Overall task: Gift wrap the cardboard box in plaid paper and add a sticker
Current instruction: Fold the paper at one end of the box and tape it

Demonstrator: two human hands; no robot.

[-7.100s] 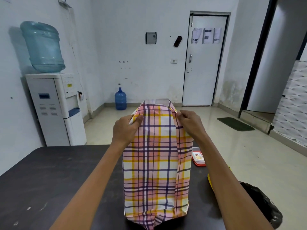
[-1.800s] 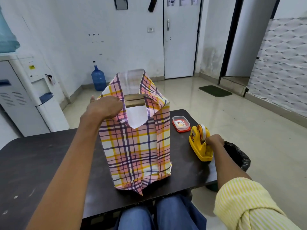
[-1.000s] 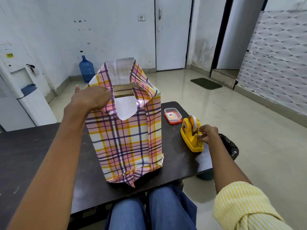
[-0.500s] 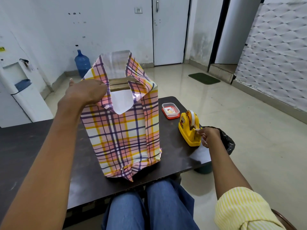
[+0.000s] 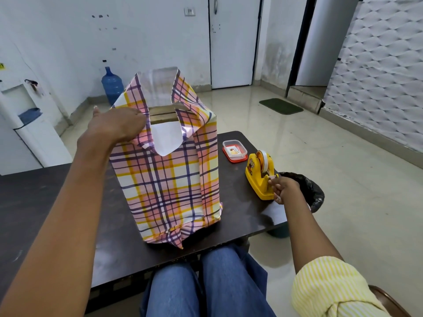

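Note:
A tall box stands upright on the dark table [image 5: 29, 202], wrapped in pink, yellow and purple plaid paper [image 5: 169, 179]. Its top is open, and bare cardboard [image 5: 163, 114] shows between the raised paper flaps. My left hand [image 5: 116, 124] lies palm down on the left flap at the box's top, pressing it. To the right stands a yellow tape dispenser [image 5: 259, 173]. My right hand [image 5: 282, 187] pinches the tape end at the dispenser's front cutter. A small clear container with a red base [image 5: 234, 151], holding a sticker, sits behind the dispenser.
A black bag-lined bin [image 5: 309, 191] stands off the table's right edge, just behind my right hand. My knees in jeans [image 5: 206, 282] are under the table's front edge. A water dispenser [image 5: 25, 124] stands at the left wall and a blue water bottle [image 5: 112, 86] on the floor behind.
My right hand left the box's top, reached to the tape dispenser and took hold of the tape end, drawing toward me. My left hand stayed pressing the flap. The camera tilted down.

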